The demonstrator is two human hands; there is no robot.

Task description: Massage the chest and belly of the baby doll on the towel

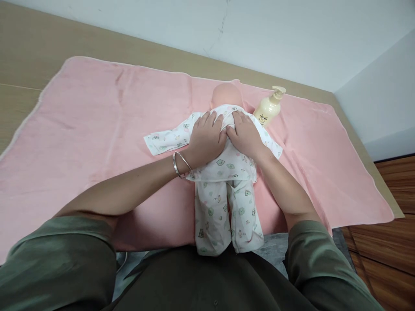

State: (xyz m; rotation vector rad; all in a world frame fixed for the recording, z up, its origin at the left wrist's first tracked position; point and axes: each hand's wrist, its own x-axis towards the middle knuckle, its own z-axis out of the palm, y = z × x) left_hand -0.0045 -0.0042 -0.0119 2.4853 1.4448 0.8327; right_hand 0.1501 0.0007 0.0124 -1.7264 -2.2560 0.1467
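A baby doll lies on the pink blanket [155,99], its smooth bald head [227,93] pointing away from me and no face showing. It wears a white printed shirt [223,166] and matching trousers [212,216], whose legs reach the near edge. My left hand [207,136] rests flat on the left of the doll's upper body, fingers stretched out. Beside it my right hand [244,134] lies on the right half, fingers extended too. The thumbs almost meet in the middle, and the shirt fabric wrinkles between the hands. A bangle [177,164] circles my left wrist.
A cream pump bottle [269,106] stands tilted on the blanket, right of the doll's head. Underneath the blanket is a wooden table [97,36] against a white wall [181,26]. Brown wood-grain panelling [385,242] shows at the lower right.
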